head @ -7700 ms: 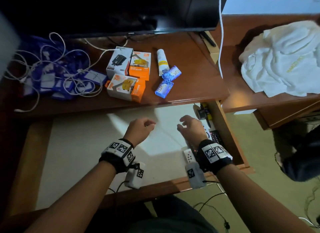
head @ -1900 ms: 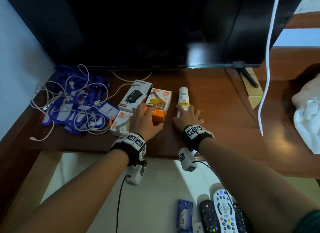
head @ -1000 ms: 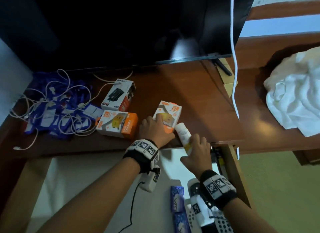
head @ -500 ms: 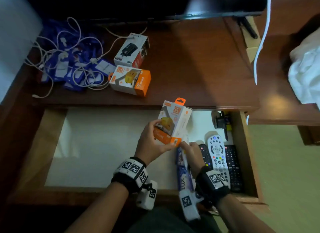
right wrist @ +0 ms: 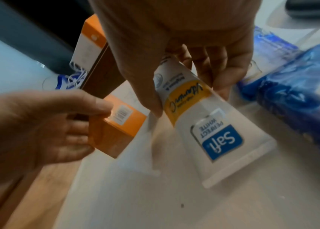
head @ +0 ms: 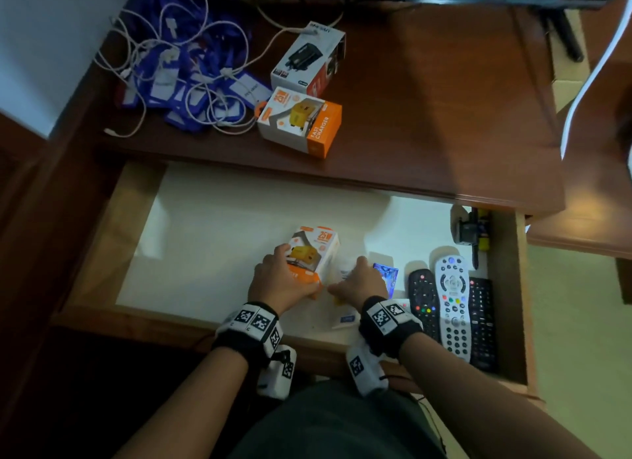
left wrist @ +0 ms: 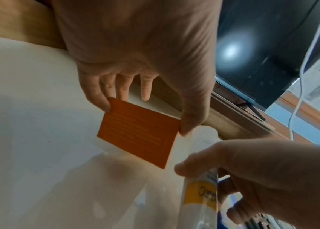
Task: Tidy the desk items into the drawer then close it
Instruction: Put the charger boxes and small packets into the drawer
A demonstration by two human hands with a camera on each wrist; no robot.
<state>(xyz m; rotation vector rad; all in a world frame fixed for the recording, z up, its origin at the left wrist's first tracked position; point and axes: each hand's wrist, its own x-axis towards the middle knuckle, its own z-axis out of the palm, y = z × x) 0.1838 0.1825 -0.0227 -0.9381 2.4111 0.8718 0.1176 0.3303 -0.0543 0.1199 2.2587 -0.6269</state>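
From the head view, the left hand lowers an orange charger box into the open drawer, fingers clamped on its sides, while the right hand sets a white tube beside it, left of the blue packets and the remotes. Two more boxes and tangled cables wait on the worktop beyond.

The left wrist view shows fingertips and thumb pinching the box's edges, apparently to place it flat on the drawer floor.

In the right wrist view, the right hand's curled fingers grip the tube near its cap, its crimped end angled towards the camera.
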